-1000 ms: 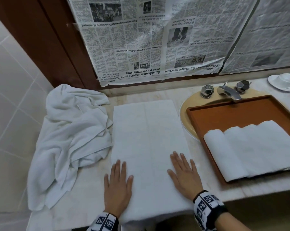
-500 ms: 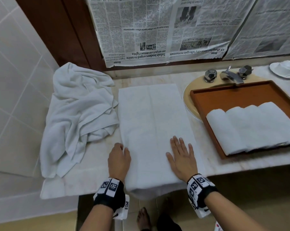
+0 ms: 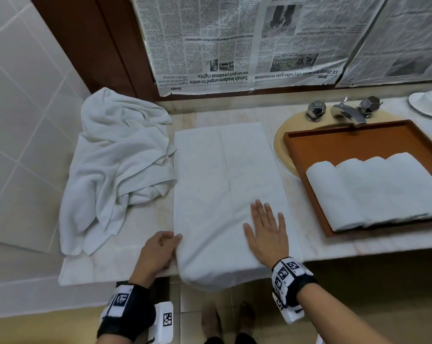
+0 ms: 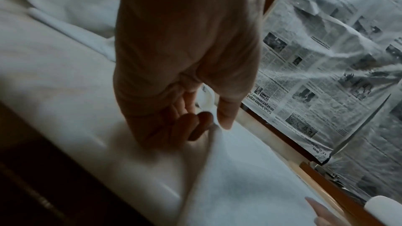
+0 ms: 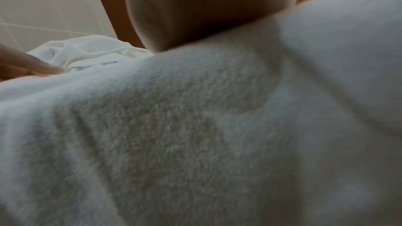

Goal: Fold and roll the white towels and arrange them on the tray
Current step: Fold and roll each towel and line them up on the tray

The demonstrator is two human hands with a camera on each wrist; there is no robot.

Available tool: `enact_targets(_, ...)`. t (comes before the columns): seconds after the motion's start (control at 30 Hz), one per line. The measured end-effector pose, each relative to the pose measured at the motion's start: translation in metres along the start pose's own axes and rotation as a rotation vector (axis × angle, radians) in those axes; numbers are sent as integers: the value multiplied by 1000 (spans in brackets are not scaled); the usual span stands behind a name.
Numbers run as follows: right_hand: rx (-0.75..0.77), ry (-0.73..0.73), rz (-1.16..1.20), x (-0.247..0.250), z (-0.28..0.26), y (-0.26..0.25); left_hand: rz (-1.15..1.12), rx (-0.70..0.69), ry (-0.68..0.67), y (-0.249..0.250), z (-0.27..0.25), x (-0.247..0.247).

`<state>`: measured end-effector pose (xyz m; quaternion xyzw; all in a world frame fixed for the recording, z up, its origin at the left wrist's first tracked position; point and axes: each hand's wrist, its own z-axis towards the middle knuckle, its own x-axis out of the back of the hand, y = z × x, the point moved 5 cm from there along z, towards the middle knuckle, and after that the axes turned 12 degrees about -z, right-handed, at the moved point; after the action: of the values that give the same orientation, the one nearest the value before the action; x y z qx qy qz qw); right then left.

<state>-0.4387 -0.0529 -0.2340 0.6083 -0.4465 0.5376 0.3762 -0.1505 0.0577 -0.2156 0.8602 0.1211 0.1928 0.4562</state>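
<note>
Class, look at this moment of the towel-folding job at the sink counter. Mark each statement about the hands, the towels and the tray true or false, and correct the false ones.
1. The right hand lies flat, fingers straight, on the folded towel. True.
2. The left hand also lies flat on top of that towel. False: it is at the towel's left edge, fingers curled and pinching the edge.
3. The tray holds no towels yet. False: rolled towels lie side by side in it.
4. A crumpled pile of towels lies left of the folded towel. True.
5. The folded towel's near end hangs over the counter edge. True.
6. The tray sits on the floor. False: it rests over the sink, below the tap.
</note>
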Motion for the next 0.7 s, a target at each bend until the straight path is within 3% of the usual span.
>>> enact_targets(0.1, 11, -37, 0, 1, 1, 0, 267, -90, -60, -1, -8, -1)
enact_targets(0.17, 25, -69, -9, 2, 1, 2, 379, -149, -9, 0, -10, -3)
enact_targets(0.4, 20, -75, -24, 6, -18, 11, 481, -163, 248, 0, -19, -2)
enact_targets(0.5, 12, -29, 54, 16, -22, 13, 483, -370, 291, 7, -24, -10)
enact_targets(0.63, 103, -22, 51, 17, -2, 1, 626, -581, 195, 22, -21, -60)
enact_targets(0.7, 134, -47, 22, 9, 11, -5, 762, -569, 69, 20, -13, -89)
